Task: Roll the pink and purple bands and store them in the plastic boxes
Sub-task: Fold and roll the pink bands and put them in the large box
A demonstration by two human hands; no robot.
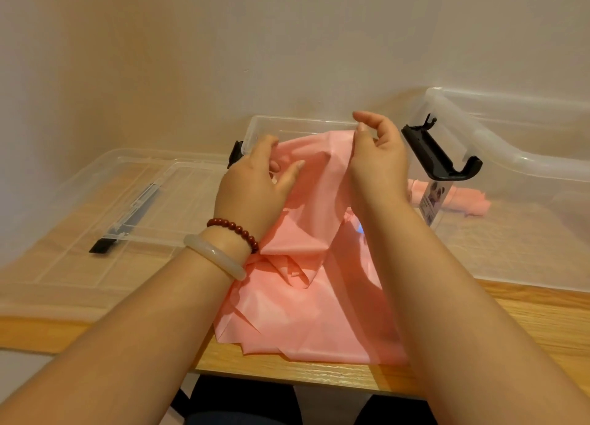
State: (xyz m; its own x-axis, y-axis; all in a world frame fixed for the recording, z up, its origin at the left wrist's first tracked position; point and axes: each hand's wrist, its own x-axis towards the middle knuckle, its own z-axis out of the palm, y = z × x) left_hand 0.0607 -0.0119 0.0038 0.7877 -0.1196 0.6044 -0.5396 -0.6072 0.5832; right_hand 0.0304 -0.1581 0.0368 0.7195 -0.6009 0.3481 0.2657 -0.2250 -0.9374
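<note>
Crumpled pink elastic band (314, 274) drapes from 2 hands onto the light wooden table (319, 375). The left hand (255, 185) grips its top edge with curled fingers and the right hand (378, 162) pinches it. A clear plastic box (303, 120) sits just beyond, with a cream wall (191, 41) behind.

Your band (313, 265) is a thin, smooth sheet with a soft sheen, creased and rubbery-looking rather than woven. The table (542, 316) is pale wood with visible grain and a light satin finish. The box (306, 123) at upper centre, the larger box (526, 169) at right and the lid (95, 185) at left are clear glossy plastic; the latch (440, 156) is matt black plastic. On your wrist the bangle (214, 255) is polished and translucent — the beads (236, 230) glossy dark red.
</note>
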